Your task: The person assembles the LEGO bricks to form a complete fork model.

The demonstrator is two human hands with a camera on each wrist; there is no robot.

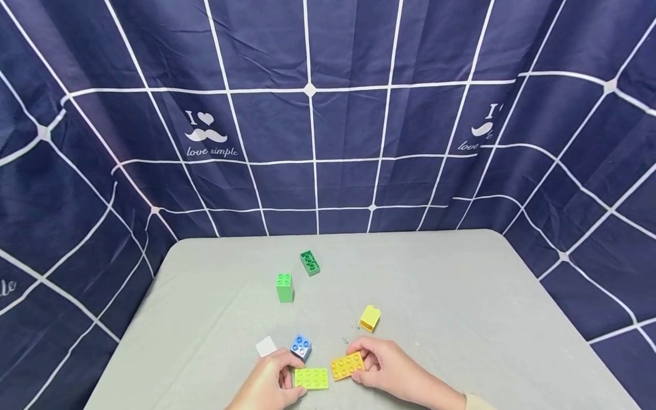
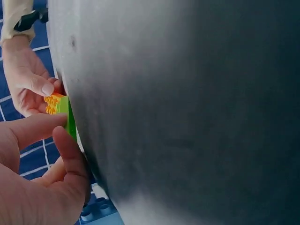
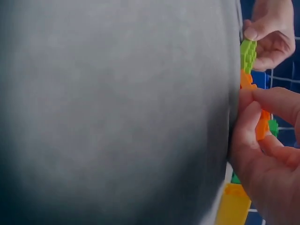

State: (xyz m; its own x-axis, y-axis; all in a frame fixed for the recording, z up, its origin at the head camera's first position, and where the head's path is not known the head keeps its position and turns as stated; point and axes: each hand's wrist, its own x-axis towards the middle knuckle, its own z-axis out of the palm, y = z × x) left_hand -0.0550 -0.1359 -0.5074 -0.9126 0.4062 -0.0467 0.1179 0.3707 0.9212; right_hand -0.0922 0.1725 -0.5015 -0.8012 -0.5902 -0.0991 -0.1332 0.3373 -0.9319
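Note:
Near the front of the grey table, my left hand (image 1: 273,380) pinches a lime green building brick (image 1: 311,378) by its left end, studs up. My right hand (image 1: 383,364) grips an orange building brick (image 1: 347,366) at its right end, also studs up and slightly turned. The two bricks lie side by side with a narrow gap in the head view. In the left wrist view the lime brick (image 2: 69,117) overlaps the orange brick (image 2: 52,102). Just beyond the left fingers sit a small blue brick (image 1: 301,347) and a white piece (image 1: 266,346), partly hidden by that hand.
A yellow brick (image 1: 369,318) lies on its side beyond the right hand. Farther back on the table (image 1: 435,285) stand a tall bright green brick (image 1: 285,288) and a dark green brick (image 1: 310,263) with its hollow underside up. A dark blue checked curtain (image 1: 348,125) surrounds the table.

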